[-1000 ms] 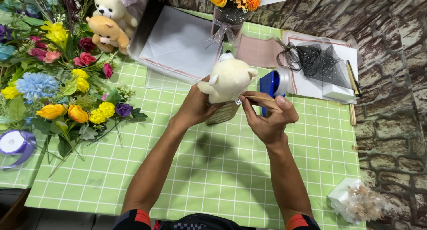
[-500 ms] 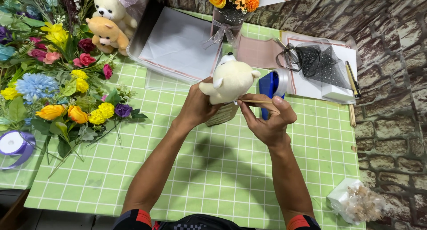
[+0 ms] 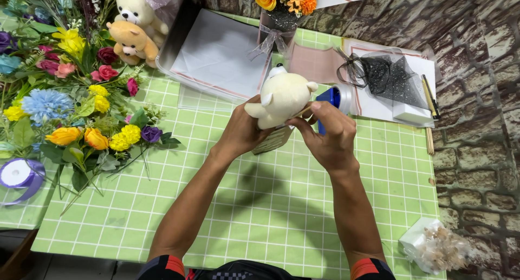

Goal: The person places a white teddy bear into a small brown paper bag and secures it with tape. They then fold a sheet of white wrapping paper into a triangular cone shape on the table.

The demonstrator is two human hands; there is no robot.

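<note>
A cream plush bear is held above the green checked table. My left hand grips it from the left and below. My right hand is closed on its right side, fingers pinching near a thin wooden stick at the bear's base. Under the bear, a woven tan object shows between my hands. A blue tape dispenser sits just behind my right hand.
Artificial flowers cover the table's left side, with two plush bears behind them. A ribbon roll lies far left. White wrapping sheets, a small bouquet, black mesh and a clear bag are around.
My right hand has shifted slightly up and closer to the bear, covering more of the stick. The bear stays in about the same place.
</note>
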